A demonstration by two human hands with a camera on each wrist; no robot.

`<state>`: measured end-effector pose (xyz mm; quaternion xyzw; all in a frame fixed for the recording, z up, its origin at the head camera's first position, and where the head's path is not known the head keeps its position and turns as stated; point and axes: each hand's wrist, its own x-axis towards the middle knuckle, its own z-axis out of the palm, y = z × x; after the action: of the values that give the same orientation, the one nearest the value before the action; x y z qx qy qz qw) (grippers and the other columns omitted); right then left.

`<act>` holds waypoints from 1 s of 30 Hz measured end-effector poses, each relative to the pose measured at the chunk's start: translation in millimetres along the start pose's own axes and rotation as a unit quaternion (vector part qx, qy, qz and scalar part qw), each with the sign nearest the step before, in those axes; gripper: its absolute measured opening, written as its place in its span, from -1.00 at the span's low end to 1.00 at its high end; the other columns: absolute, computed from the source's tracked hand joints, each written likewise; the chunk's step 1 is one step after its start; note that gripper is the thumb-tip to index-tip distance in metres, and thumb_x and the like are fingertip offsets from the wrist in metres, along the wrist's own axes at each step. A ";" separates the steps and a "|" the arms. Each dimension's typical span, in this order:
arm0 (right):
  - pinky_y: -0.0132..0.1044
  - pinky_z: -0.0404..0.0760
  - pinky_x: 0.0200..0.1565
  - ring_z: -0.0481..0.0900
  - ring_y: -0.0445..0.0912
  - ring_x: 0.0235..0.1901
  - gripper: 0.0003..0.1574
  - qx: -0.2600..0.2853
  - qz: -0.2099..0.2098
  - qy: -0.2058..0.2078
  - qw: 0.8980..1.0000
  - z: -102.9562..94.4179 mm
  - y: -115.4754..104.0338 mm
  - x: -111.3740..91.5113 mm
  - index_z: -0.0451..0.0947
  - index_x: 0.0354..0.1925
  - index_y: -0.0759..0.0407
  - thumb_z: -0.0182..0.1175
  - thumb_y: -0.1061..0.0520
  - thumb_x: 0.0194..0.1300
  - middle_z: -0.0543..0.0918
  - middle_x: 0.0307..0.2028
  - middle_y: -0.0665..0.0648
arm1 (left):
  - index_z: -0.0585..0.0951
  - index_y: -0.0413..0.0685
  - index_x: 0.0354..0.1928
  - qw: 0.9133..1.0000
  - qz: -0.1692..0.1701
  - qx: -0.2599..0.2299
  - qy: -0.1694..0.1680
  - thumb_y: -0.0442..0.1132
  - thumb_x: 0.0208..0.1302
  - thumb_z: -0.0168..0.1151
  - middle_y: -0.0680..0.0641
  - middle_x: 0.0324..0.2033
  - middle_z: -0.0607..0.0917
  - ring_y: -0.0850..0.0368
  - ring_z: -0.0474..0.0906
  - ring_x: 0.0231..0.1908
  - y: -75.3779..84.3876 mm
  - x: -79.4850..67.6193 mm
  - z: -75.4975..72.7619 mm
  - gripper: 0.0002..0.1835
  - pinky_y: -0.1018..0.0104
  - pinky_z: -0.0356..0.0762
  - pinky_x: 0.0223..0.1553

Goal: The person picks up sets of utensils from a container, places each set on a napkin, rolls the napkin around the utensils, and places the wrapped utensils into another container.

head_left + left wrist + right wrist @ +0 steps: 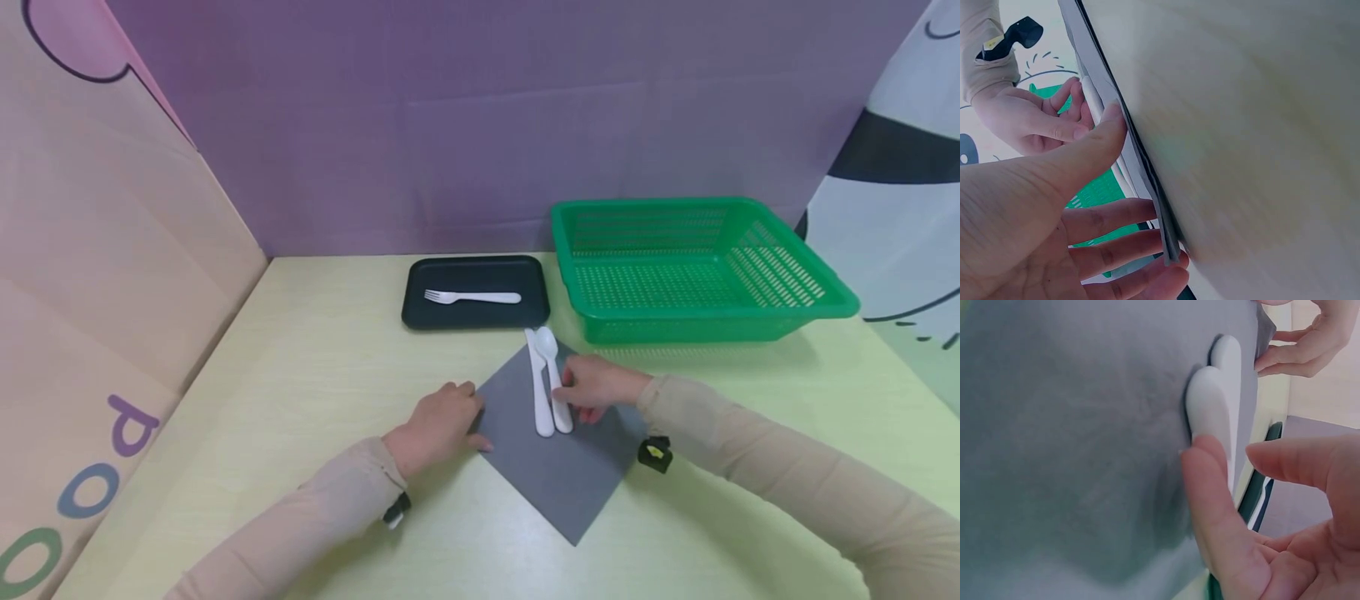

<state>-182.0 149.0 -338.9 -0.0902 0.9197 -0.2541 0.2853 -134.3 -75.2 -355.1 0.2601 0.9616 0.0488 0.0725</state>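
A dark grey napkin [573, 483] lies diamond-wise on the table. On it, side by side, are a white plastic knife [542, 400] and a white plastic spoon [548, 343], handles toward the person. My left hand [438, 425] is at the napkin's left corner, thumb and fingers spread apart; in the left wrist view the fingertips touch the edge [1171, 247]. My right hand [600, 385] has its index fingertip on the spoon handle [1207, 403], while the thumb stands apart from the cutlery.
Behind the napkin, a black tray [472, 321] holds a white plastic fork [487, 297]. To its right stands a green perforated basket [705, 313]. A purple wall covering [412, 125] closes off the table's back edge, and a printed panel [112, 250] runs along the left.
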 end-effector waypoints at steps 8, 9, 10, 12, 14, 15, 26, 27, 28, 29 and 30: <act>-0.34 0.59 -0.52 0.55 -0.14 -0.62 -0.74 -0.044 -0.020 0.014 0.999 -8.1 -7.5 1.3 0.38 -0.20 0.30 0.07 0.09 0.32 0.54 -0.53 0.15 | 0.59 -0.14 -0.28 1.000 0.002 -0.001 0.001 0.13 -0.05 0.37 -0.03 -0.37 0.55 0.11 0.44 -0.37 0.2 -0.2 0.4 -0.52 0.29 0.50 -0.39; -0.35 0.58 -0.52 0.55 -0.14 -0.62 -0.73 -0.051 -0.026 0.016 0.998 -9.8 -9.6 1.4 0.38 -0.20 0.30 0.07 0.09 0.32 0.54 -0.53 0.15 | 0.59 -0.14 -0.28 1.000 0.002 -0.001 0.001 0.13 -0.05 0.37 -0.03 -0.37 0.55 0.11 0.44 -0.37 0.2 -0.3 0.1 -0.52 0.29 0.50 -0.39; -0.35 0.55 -0.53 0.54 -0.14 -0.62 -0.72 -0.059 -0.031 0.019 0.998 -11.5 -11.6 1.9 0.38 -0.18 0.30 0.07 0.08 0.32 0.54 -0.52 0.15 | 0.59 -0.14 -0.28 1.000 0.002 -0.001 0.001 0.13 -0.05 0.37 -0.03 -0.37 0.56 0.11 0.44 -0.37 0.2 -0.4 0.0 -0.52 0.29 0.50 -0.39; -0.36 0.50 -0.52 0.53 -0.13 -0.61 -0.70 -0.073 -0.040 0.025 0.996 -14.9 -16.5 3.0 0.39 -0.15 0.30 0.07 0.07 0.32 0.54 -0.50 0.14 | 0.59 -0.14 -0.28 1.000 0.002 -0.002 0.001 0.12 -0.05 0.37 -0.03 -0.37 0.56 0.11 0.45 -0.37 0.3 -0.5 -0.2 -0.52 0.29 0.51 -0.39; -0.37 0.47 -0.51 0.51 -0.12 -0.57 -0.68 -0.091 -0.053 0.037 0.994 -17.8 -21.6 4.7 0.39 -0.12 0.30 0.08 0.06 0.32 0.55 -0.46 0.15 | 0.59 -0.14 -0.28 1.000 0.003 -0.003 0.002 0.12 -0.05 0.37 -0.03 -0.37 0.55 0.11 0.44 -0.38 0.5 -1.1 -0.8 -0.52 0.30 0.50 -0.40; -0.38 0.46 -0.50 0.50 -0.12 -0.54 -0.67 -0.098 -0.060 0.044 0.992 -19.0 -24.1 5.9 0.40 -0.12 0.30 0.08 0.05 0.31 0.56 -0.44 0.16 | 0.59 -0.14 -0.28 1.000 0.003 -0.002 0.003 0.12 -0.05 0.37 -0.03 -0.37 0.55 0.11 0.44 -0.38 0.4 -1.1 -0.9 -0.52 0.30 0.50 -0.41; -0.28 0.53 -0.32 0.53 -0.07 -0.39 -0.60 -0.164 -0.119 0.113 0.973 -23.8 -48.7 31.8 0.43 -0.06 0.31 0.09 0.02 0.30 0.61 -0.28 0.20 | 0.59 -0.13 -0.31 1.000 0.008 0.007 0.015 0.14 -0.06 0.37 -0.02 -0.40 0.54 0.11 0.44 -0.40 -0.6 -1.0 1.3 -0.53 0.30 0.49 -0.43; -0.25 0.54 -0.28 0.55 -0.05 -0.36 -0.60 -0.173 -0.123 0.119 0.970 -23.8 -50.8 34.8 0.44 -0.06 0.32 0.08 0.02 0.31 0.62 -0.27 0.21 | 0.59 -0.13 -0.32 1.000 0.007 0.006 0.015 0.14 -0.06 0.38 -0.02 -0.40 0.54 0.10 0.44 -0.40 -0.6 -0.9 1.5 -0.52 0.29 0.49 -0.43; -0.22 0.56 -0.22 0.55 -0.04 -0.31 -0.59 -0.179 -0.124 0.125 0.968 -23.6 -52.9 37.9 0.44 -0.05 0.32 0.07 0.02 0.31 0.62 -0.23 0.22 | 0.59 -0.13 -0.32 1.000 0.006 0.006 0.015 0.14 -0.06 0.38 -0.02 -0.40 0.54 0.10 0.44 -0.39 -0.8 -0.7 1.7 -0.52 0.29 0.50 -0.42; -0.19 0.56 -0.17 0.57 -0.01 -0.26 -0.59 -0.178 -0.121 0.127 0.968 -23.6 -55.0 40.8 0.43 -0.03 0.32 0.06 0.02 0.32 0.61 -0.19 0.23 | 0.59 -0.14 -0.32 1.000 0.006 0.006 0.015 0.14 -0.07 0.38 -0.02 -0.40 0.54 0.10 0.44 -0.39 -0.9 -0.4 1.7 -0.52 0.28 0.50 -0.42; -0.16 0.57 -0.13 0.57 0.02 -0.21 -0.59 -0.178 -0.120 0.133 0.967 -23.6 -56.9 43.8 0.43 -0.02 0.33 0.05 0.03 0.33 0.61 -0.15 0.25 | 0.60 -0.14 -0.32 1.000 0.006 0.006 0.015 0.14 -0.07 0.38 -0.02 -0.40 0.54 0.09 0.45 -0.39 -1.0 -0.2 1.5 -0.52 0.27 0.51 -0.42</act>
<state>-230.3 96.6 -313.6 -0.2151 0.9622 -0.1280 0.1073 -134.3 -76.1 -356.7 0.2652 0.9614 0.0479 0.0560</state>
